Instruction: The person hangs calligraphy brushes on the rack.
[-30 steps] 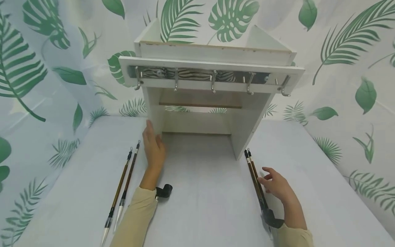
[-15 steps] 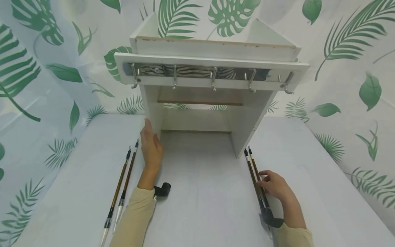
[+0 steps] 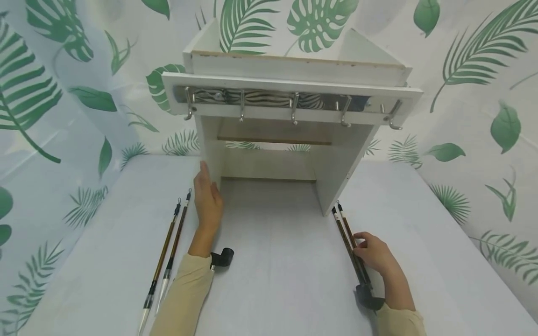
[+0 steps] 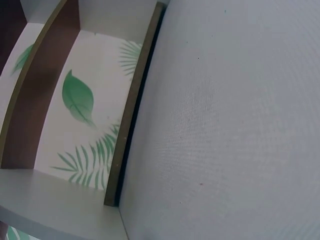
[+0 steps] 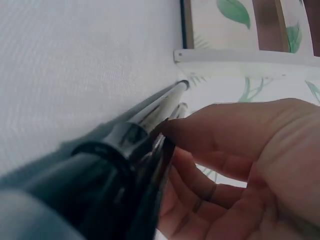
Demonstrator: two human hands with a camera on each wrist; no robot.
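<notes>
A white wooden rack [image 3: 294,71] with several metal hooks stands on the white tabletop. My left hand [image 3: 208,207], fingers straight, is upright beside its left side panel; whether it touches is unclear. In the left wrist view the rack's lower rail [image 4: 131,115] shows, but no hand. Two long calligraphy brushes lie side by side at the right, tips toward me. My right hand [image 3: 376,253] pinches the right-hand brush [image 3: 347,226] by its handle between thumb and fingers. The other brush [image 3: 345,241] lies just left of it. In the right wrist view the thumb [image 5: 220,127] presses the handle.
Two more brushes, an outer one [image 3: 165,247] and an inner one [image 3: 179,233], lie left of my left forearm. Leaf-printed cloth [image 3: 470,116] hangs behind and at both sides. The rack's right panel [image 3: 342,163] ends close to the right brushes' loops.
My right hand has moved slightly left and its fingers have closed on the right-hand brush. My left hand has stayed almost in place beside the rack.
</notes>
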